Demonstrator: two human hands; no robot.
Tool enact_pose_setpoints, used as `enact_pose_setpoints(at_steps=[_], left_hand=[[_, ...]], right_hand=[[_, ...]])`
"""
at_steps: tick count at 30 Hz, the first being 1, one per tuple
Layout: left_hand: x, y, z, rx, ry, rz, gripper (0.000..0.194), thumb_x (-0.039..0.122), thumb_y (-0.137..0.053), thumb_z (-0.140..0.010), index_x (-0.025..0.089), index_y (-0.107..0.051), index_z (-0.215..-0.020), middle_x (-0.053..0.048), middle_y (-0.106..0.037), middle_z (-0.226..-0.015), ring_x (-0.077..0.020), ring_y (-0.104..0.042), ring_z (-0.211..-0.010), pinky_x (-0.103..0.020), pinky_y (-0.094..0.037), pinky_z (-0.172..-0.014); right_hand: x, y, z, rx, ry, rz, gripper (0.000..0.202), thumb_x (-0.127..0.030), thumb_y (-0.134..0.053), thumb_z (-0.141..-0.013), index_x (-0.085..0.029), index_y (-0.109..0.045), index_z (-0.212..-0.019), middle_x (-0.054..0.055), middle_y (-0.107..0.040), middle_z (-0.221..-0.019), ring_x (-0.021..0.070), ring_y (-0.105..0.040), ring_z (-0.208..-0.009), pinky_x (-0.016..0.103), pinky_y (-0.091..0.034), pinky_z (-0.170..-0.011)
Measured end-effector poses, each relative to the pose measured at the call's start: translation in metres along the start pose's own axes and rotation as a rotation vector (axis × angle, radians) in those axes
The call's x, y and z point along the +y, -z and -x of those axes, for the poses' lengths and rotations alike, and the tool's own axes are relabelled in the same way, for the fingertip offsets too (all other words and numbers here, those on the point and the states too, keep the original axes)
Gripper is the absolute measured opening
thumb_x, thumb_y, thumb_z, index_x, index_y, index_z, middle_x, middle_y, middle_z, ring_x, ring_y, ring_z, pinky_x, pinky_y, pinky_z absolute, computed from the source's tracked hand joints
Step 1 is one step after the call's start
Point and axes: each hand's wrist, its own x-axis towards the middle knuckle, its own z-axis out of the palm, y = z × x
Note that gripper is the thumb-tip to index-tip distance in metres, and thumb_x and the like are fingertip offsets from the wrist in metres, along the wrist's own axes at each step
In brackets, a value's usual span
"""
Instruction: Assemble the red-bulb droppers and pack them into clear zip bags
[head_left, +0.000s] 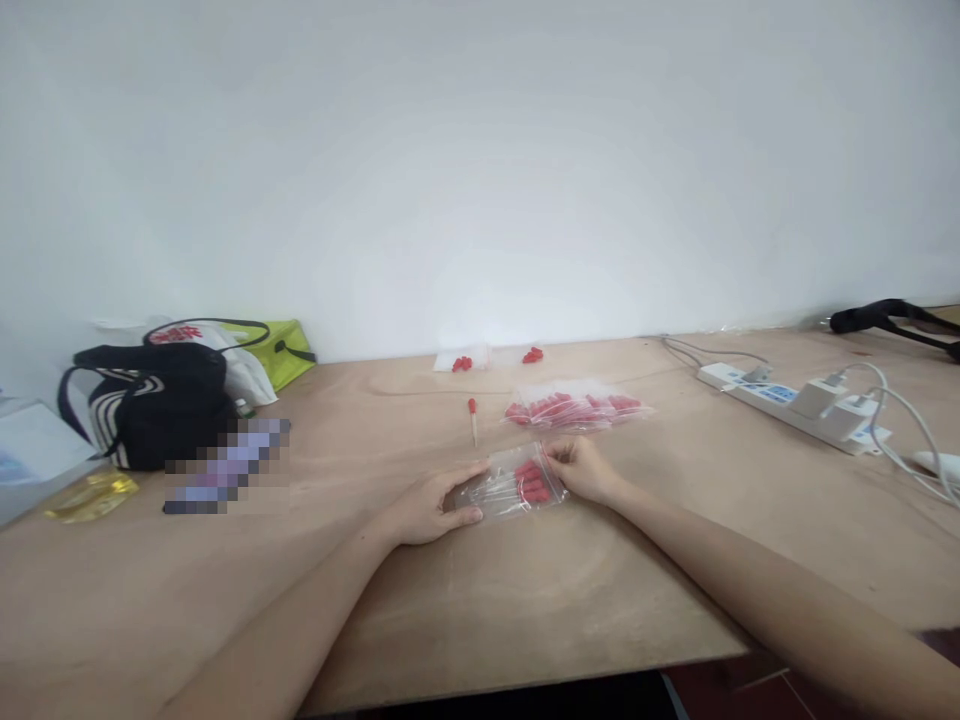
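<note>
A clear zip-lock bag (495, 490) lies on the table in front of me, holding several droppers with red rubber bulbs (532, 481) toward its right end. My left hand (431, 503) holds the bag's left end, thumb along the near edge and fingers along the far one. At the zip end on the right, my right hand (577, 468) pinches the bag's upper corner, its fingertips partly hidden. Just beyond the bag, a single dropper (473, 421) with a red bulb lies loose. A pile of filled clear bags (574, 408) sits behind my right hand.
Two small groups of red bulbs (462, 364) on clear bags lie near the wall. On the right are a white power strip (787, 405) with plugs and cables, and a black object (892, 318). A black bag (161, 405) and yellow-green bag (289, 350) stand left.
</note>
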Motion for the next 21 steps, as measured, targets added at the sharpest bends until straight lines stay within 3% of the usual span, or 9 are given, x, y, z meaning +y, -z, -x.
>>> enact_pose_setpoints(at_steps=[2, 5, 7, 9, 11, 15, 21], left_hand=[[-0.001, 0.000, 0.000, 0.006, -0.012, 0.002, 0.055, 0.039, -0.055, -0.075, 0.026, -0.037, -0.126, -0.002, -0.038, -0.132, -0.0214, -0.037, -0.119, -0.037, -0.029, -0.099], [-0.003, 0.000, 0.000, -0.001, -0.046, -0.003, 0.053, 0.038, -0.054, -0.076, 0.027, -0.038, -0.125, -0.002, -0.040, -0.131, -0.0209, -0.037, -0.119, -0.037, -0.029, -0.100], [-0.003, 0.000, -0.001, -0.015, -0.063, -0.020, 0.048, 0.038, -0.053, -0.077, 0.027, -0.042, -0.123, -0.002, -0.041, -0.130, -0.0210, -0.037, -0.119, -0.037, -0.029, -0.099], [-0.003, -0.001, -0.001, -0.026, -0.070, -0.035, 0.044, 0.038, -0.052, -0.078, 0.028, -0.046, -0.120, -0.002, -0.040, -0.131, -0.0212, -0.038, -0.118, -0.037, -0.031, -0.098], [-0.003, -0.001, -0.001, -0.030, -0.068, -0.047, 0.042, 0.038, -0.051, -0.078, 0.027, -0.047, -0.118, -0.003, -0.039, -0.132, -0.0212, -0.038, -0.118, -0.037, -0.031, -0.097], [-0.005, -0.002, 0.002, -0.024, -0.049, -0.067, 0.049, 0.040, -0.052, -0.077, 0.024, -0.043, -0.122, -0.005, -0.039, -0.131, -0.0212, -0.036, -0.119, -0.037, -0.029, -0.100], [-0.006, -0.003, 0.005, -0.026, -0.059, -0.042, 0.048, 0.040, -0.052, -0.077, 0.024, -0.043, -0.122, -0.004, -0.040, -0.130, -0.0205, -0.036, -0.120, -0.037, -0.029, -0.100]], right_hand=[[-0.006, 0.007, 0.000, -0.047, 0.062, 0.098, 0.021, -0.027, -0.048, -0.072, -0.017, -0.062, -0.059, 0.002, -0.062, -0.058, 0.0146, -0.056, -0.054, 0.024, -0.042, -0.051], [-0.022, 0.014, -0.005, 0.093, 0.141, 0.282, 0.020, -0.018, -0.044, -0.070, -0.016, -0.060, -0.059, 0.001, -0.061, -0.058, 0.0125, -0.053, -0.053, 0.022, -0.038, -0.051], [-0.035, 0.011, -0.014, 0.160, 0.194, 0.389, 0.017, -0.015, -0.044, -0.069, -0.016, -0.059, -0.061, 0.002, -0.060, -0.058, 0.0119, -0.052, -0.054, 0.022, -0.037, -0.052], [-0.047, -0.001, -0.029, 0.112, 0.209, 0.474, 0.016, -0.014, -0.045, -0.069, -0.015, -0.060, -0.064, 0.004, -0.061, -0.059, 0.0128, -0.053, -0.057, 0.023, -0.037, -0.056], [-0.055, -0.020, -0.048, 0.032, 0.085, 0.537, 0.015, -0.011, -0.047, -0.068, -0.014, -0.061, -0.063, 0.008, -0.063, -0.065, 0.0160, -0.056, -0.063, 0.025, -0.037, -0.059], [-0.056, -0.061, -0.090, 0.031, -0.040, 0.540, 0.011, -0.011, -0.052, -0.066, -0.013, -0.062, -0.067, 0.016, -0.063, -0.071, 0.0216, -0.058, -0.068, 0.029, -0.039, -0.056], [-0.048, -0.088, -0.124, -0.028, -0.176, 0.456, 0.009, -0.008, -0.061, -0.059, -0.015, -0.060, -0.063, 0.009, -0.059, -0.057, 0.0207, -0.058, -0.063, 0.028, -0.041, -0.052]])
